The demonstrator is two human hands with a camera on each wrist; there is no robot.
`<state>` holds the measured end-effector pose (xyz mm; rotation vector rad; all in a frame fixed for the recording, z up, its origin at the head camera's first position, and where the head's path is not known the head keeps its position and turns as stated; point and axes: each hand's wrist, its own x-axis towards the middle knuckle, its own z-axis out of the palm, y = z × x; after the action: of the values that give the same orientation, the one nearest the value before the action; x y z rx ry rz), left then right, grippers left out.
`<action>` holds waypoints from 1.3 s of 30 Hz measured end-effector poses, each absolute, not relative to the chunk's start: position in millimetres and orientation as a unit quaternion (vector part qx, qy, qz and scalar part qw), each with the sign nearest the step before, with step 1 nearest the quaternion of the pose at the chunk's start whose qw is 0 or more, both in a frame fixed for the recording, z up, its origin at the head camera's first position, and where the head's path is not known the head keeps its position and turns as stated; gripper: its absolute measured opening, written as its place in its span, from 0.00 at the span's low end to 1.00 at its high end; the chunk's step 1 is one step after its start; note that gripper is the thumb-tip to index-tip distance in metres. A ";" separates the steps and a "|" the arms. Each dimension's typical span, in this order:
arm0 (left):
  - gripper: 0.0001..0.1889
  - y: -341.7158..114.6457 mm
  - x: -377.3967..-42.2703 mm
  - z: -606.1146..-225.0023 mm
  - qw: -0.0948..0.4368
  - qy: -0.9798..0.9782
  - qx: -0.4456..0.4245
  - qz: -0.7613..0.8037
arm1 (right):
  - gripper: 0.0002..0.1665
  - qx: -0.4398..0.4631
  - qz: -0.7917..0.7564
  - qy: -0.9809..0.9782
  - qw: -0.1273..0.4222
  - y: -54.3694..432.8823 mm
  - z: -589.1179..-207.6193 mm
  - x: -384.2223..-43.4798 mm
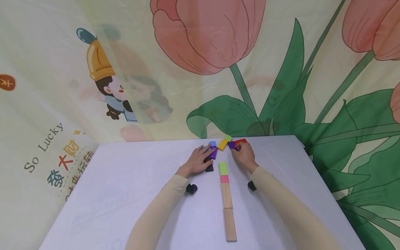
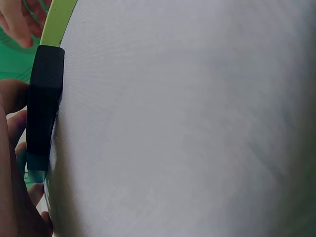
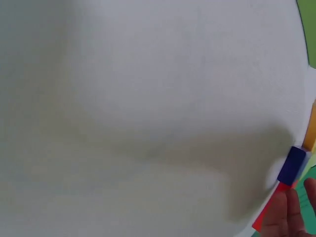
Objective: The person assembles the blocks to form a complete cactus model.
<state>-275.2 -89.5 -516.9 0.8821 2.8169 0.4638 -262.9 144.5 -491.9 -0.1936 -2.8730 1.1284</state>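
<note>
Here, dark-blue block [image 3: 292, 165], at right fingers [image 3: 277, 215]

Wears a plain, long, cream-coloured left sleeve [image 1: 156, 211] nearer the left edge of the table [image 1: 125, 180] and a matching right sleeve [image 1: 287, 208] nearer the right edge; bears a small, black unit [image 1: 191, 189] beside each cuff [image 1: 182, 180].

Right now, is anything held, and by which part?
Left hand lies over blocks, nothing clearly gripped; right hand at the right end of a purple block, grip unclear.

Left hand [image 1: 197, 161] partly hides a black block [image 1: 209, 168]; right hand [image 1: 245, 156], a red block [image 1: 241, 141].
</note>
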 end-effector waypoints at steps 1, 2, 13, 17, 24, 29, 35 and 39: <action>0.31 -89.7 -275.2 -516.5 0.077 0.940 0.294 0.156 | 0.20 -0.065 0.363 -0.929 0.023 144.3 -492.4 -264.2; 0.31 -89.8 -275.1 -516.1 0.078 0.939 0.295 0.157 | 0.21 -0.067 0.363 -0.929 0.023 144.3 -492.8 -265.1; 0.31 -89.9 -275.1 -514.7 0.070 0.938 0.302 0.154 | 0.23 -0.049 0.315 -0.946 0.059 136.5 -489.6 -277.1; 0.31 -90.8 -276.1 -516.2 0.065 0.939 0.301 0.153 | 0.27 -0.024 0.301 -0.953 0.019 126.9 -480.4 -287.7; 0.31 -90.7 -275.9 -518.7 0.070 0.940 0.297 0.153 | 0.34 -0.029 0.266 -0.962 -0.052 117.2 -478.5 -300.0; 0.31 -90.9 -275.8 -519.3 0.060 0.939 0.299 0.156 | 0.34 -0.030 0.262 -0.963 -0.052 116.8 -480.5 -300.2; 0.31 -91.9 -274.9 -518.1 0.063 0.938 0.300 0.165 | 0.33 -0.021 0.248 -0.967 -0.056 117.7 -479.3 -302.1; 0.31 -92.4 -274.7 -518.2 0.068 0.938 0.297 0.165 | 0.36 -0.006 0.230 -0.971 -0.064 118.2 -478.0 -304.5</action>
<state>-274.7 -92.4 -518.2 0.8955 2.8262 0.4976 -304.5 118.2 -478.0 -0.0187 -3.1816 0.7530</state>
